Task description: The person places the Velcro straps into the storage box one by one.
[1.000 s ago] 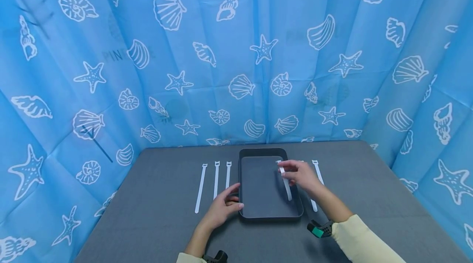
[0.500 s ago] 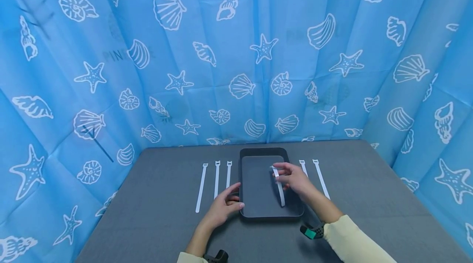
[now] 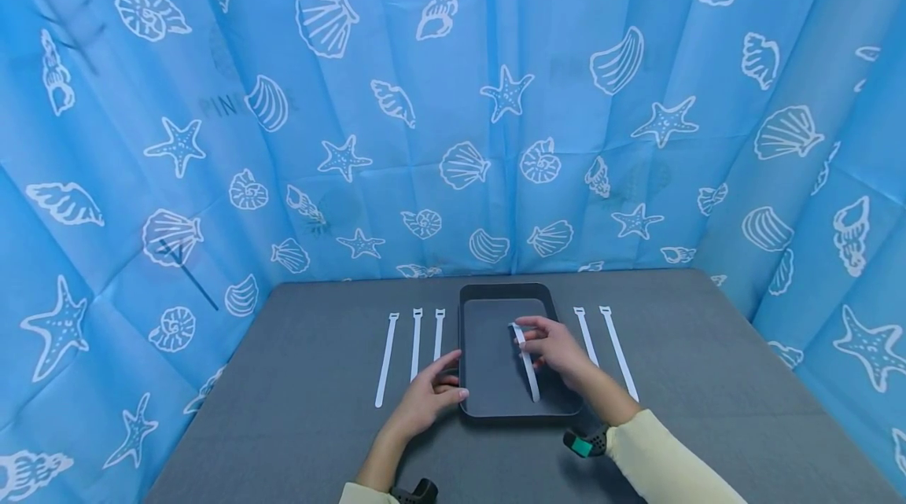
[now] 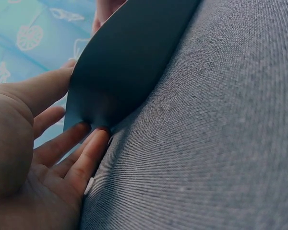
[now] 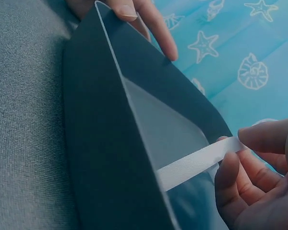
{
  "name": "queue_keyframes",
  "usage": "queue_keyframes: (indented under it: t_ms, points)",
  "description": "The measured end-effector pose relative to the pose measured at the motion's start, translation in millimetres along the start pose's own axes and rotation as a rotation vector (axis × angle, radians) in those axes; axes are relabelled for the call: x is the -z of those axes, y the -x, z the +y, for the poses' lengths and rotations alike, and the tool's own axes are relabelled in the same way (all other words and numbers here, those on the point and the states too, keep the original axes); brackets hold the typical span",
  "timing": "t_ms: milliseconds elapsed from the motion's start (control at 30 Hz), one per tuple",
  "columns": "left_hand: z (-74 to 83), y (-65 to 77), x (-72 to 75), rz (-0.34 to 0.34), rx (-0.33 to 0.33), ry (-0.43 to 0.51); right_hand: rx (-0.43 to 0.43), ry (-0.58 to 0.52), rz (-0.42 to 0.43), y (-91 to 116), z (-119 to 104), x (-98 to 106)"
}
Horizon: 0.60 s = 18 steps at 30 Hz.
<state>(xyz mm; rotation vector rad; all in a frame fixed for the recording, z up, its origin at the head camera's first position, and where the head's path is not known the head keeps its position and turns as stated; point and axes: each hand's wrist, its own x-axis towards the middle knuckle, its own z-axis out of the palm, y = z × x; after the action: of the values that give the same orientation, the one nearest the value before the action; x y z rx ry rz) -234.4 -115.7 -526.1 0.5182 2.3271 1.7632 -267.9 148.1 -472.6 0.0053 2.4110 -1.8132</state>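
Note:
A dark grey rectangular tray (image 3: pixel 488 355) lies on the table. My left hand (image 3: pixel 422 402) holds its left side, the thumb at the rim and the other fingers against the outer wall (image 4: pixel 120 62). Above the tray floor, my right hand (image 3: pixel 555 347) pinches a white hook-and-loop cable tie (image 3: pixel 528 370) near its slotted head, between thumb and fingers. The strap (image 5: pixel 194 165) hangs down at a slant inside the tray walls; its lower end is hidden behind the wall in the right wrist view. I cannot tell if that end touches the floor.
Several similar white straps lie lengthwise: a left group (image 3: pixel 385 362) beside the tray, partly behind my left hand, and two more (image 3: pixel 618 351) to its right, one partly covered by my right arm. A blue shell-print curtain (image 3: pixel 453 111) surrounds the grey table (image 3: pixel 283 410).
My right hand has moved left and slightly toward me with the strap, further over the tray. This uncovers more of the right-hand straps. My left hand has stayed in place.

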Motion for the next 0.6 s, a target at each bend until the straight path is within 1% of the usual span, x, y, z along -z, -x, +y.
queue_keyframes:
  t_ms: [200, 433, 600]
  points:
    - [1.3, -0.1, 0.1, 0.0, 0.006, 0.004, -0.017, 0.011, -0.013, -1, 3, -5]
    - [2.6, 0.6, 0.1, -0.002, 0.013, 0.016, -0.029, 0.011, -0.05, -2, 10, -9]
    - [3.3, 1.0, 0.4, -0.004, 0.012, 0.019, -0.031, 0.052, -0.078, -1, 13, -13]
